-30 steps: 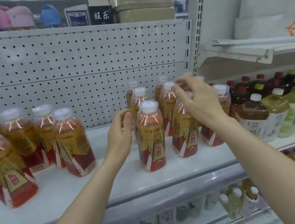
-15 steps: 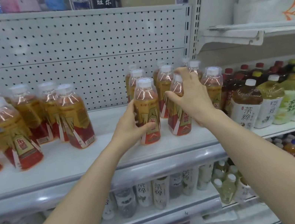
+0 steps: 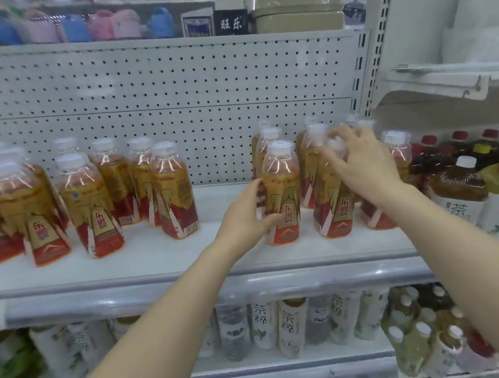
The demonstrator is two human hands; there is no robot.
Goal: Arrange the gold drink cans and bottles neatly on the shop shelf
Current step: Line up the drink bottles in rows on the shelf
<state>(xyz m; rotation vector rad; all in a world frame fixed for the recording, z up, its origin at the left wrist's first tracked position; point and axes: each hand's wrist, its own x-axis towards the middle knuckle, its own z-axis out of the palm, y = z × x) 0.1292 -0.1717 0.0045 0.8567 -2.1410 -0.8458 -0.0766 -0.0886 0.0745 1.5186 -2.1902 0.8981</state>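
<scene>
Shelf (image 3: 153, 254): 东鹏 bottle (image 3: 281, 183) in L hand (image 3: 244, 214)

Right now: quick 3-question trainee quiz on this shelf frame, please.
1. True or false: the left hand grips the front gold bottle round its body.
2. The right hand holds: A) the neighbouring gold bottle, B) a green tea bottle, C) the pegboard.
3. Fill in: a bare stretch of shelf splits the gold bottles into ___ groups.
Key: 1 true; 2 A; 3 two.
</scene>
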